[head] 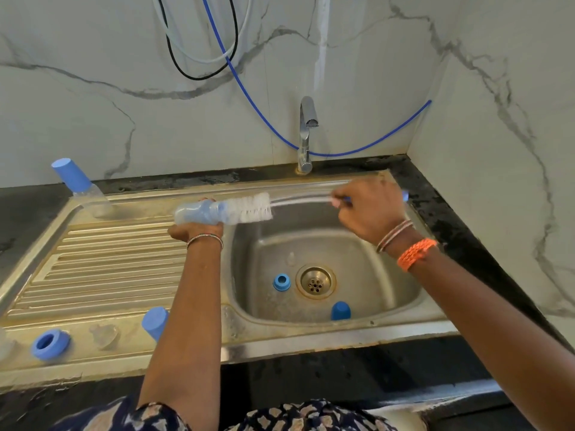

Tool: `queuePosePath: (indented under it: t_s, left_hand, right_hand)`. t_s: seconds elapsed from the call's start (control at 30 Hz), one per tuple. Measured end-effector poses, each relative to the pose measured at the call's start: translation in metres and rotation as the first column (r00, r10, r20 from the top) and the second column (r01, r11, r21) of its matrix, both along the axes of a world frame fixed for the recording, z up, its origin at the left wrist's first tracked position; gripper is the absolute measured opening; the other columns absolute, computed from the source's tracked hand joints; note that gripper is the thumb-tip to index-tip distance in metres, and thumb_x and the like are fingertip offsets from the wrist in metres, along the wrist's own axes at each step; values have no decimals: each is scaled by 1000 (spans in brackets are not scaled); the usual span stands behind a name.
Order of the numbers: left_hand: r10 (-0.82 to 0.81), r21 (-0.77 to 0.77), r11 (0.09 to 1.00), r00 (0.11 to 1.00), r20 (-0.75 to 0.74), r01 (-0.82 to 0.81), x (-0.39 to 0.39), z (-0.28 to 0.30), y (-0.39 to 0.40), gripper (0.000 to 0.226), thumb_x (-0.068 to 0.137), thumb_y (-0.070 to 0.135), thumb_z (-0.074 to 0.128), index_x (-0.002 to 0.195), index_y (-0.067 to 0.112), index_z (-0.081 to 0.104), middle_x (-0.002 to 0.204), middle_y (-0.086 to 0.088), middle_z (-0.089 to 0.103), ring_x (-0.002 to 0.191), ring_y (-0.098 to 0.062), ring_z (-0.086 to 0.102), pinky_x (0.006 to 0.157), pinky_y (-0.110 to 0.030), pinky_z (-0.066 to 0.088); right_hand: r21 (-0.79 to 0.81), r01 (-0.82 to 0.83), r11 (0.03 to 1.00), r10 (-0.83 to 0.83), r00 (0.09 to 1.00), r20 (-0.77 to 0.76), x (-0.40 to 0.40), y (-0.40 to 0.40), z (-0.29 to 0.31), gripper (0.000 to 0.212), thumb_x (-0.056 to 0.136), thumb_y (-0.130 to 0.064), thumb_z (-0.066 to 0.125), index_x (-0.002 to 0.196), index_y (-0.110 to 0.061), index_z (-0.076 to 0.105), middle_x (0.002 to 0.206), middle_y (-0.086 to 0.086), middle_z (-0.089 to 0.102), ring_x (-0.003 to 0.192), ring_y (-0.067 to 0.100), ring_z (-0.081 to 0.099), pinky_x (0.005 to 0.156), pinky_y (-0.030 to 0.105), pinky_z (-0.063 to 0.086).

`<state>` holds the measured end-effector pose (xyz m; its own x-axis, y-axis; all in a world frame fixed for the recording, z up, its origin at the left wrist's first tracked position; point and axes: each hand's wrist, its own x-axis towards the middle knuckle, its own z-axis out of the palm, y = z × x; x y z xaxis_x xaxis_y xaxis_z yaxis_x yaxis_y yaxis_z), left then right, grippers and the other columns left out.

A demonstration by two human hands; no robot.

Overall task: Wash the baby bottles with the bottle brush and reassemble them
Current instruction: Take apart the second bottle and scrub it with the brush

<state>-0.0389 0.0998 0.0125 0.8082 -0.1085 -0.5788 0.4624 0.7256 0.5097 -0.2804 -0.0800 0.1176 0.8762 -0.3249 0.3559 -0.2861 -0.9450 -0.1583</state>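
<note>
Two bottles (one [81, 188] capped), left hand [194, 230] fingers clamped on the other [203, 213], right hand [367, 209] fingers clamped on one brush [258, 208].

A home kitchen; a steel sink [389, 293] with ribbed drainboard [102, 265] sits in a dark stone bench [451, 225], a chrome tap [306, 135] behind it. Marble-patterned wall panels [93, 104] meet at the corner; loose hoses [249, 88] hang down them.

One head-worn camera looks forward and down, close over the sink [367, 318].
</note>
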Motion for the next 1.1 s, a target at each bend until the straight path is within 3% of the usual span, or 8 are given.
queuePosePath:
  t_s: [0.03, 0.1, 0.17, 0.33, 0.67, 0.87, 0.97, 1.1]
  left_hand:
    - [-2, -54, 999, 998, 66, 6, -15, 14, 1, 31, 93, 34, 52, 87, 5, 41, 91, -6, 44, 77, -1, 47, 76, -6, 33]
    - [69, 51, 996, 991, 113, -75, -14, 13, 7, 45, 96, 49, 34, 114, 11, 49, 108, -10, 55, 96, -25, 56, 87, -33, 46]
    - [114, 16, 993, 984, 135, -117, -21, 18, 5, 64, 93, 59, 36, 141, 16, 37, 140, -11, 42, 123, -31, 48, 105, -44, 39]
    - [124, -62, 991, 985, 122, -118, -37, 28, -21, 91, 85, 73, 40, 151, 16, 15, 153, -11, 26, 137, -33, 33, 114, -50, 27]
    - [52, -62, 997, 982, 184, -41, 1, 34, -4, 64, 85, 57, 58, 130, 15, 42, 130, -9, 52, 114, -30, 56, 89, -54, 49]
    - [-157, 228, 970, 935, 318, 85, -51, 54, -51, 22, 92, 34, 60, 93, 12, 56, 87, -5, 57, 74, -17, 57, 59, -25, 53]
    - [-150, 249, 966, 924, 352, 62, -68, 56, -65, 22, 92, 31, 60, 99, 11, 54, 84, -1, 56, 73, -12, 55, 53, -21, 50]
    - [-154, 75, 988, 931, 332, 137, -82, 47, -73, 46, 96, 40, 50, 123, 3, 51, 112, -12, 61, 87, -16, 62, 62, -25, 56]
  right_hand:
    - [313, 35, 949, 35, 976, -215, -4, -8, 2, 19, 87, -19, 55, 86, -18, 74, 59, -2, 59, 53, 16, 51, 54, 26, 39]
    - [732, 228, 643, 230, 854, -468, -16, -28, -3, 29, 96, -22, 45, 87, -12, 70, 48, -5, 45, 41, 9, 34, 43, 22, 27]
    - [821, 324, 469, 309, 811, -497, -29, -45, -8, 33, 99, -22, 37, 88, -8, 66, 47, -6, 37, 41, 8, 26, 42, 21, 19]
    - [835, 355, 420, 235, 846, -478, -43, -63, 3, 33, 100, -19, 35, 86, -6, 62, 44, -6, 32, 35, 5, 20, 33, 14, 16]
    - [781, 343, 522, -83, 932, -354, -85, -81, 4, 26, 99, -12, 43, 93, -2, 66, 40, -3, 36, 30, 6, 23, 30, 14, 17]
    - [660, 6, 751, -10, 1000, 3, -21, 15, -26, 34, 98, -13, 46, 128, -24, 57, 70, -19, 48, 61, -1, 47, 50, 6, 38]
    - [678, 33, 734, -40, 999, -5, 4, 33, -41, 36, 98, -15, 44, 131, -24, 55, 70, -15, 51, 63, 6, 51, 53, 10, 40]
    - [728, 83, 681, -104, 994, -17, 23, 47, -49, 36, 98, -14, 43, 130, -19, 57, 91, 4, 64, 78, 16, 59, 54, 13, 44]
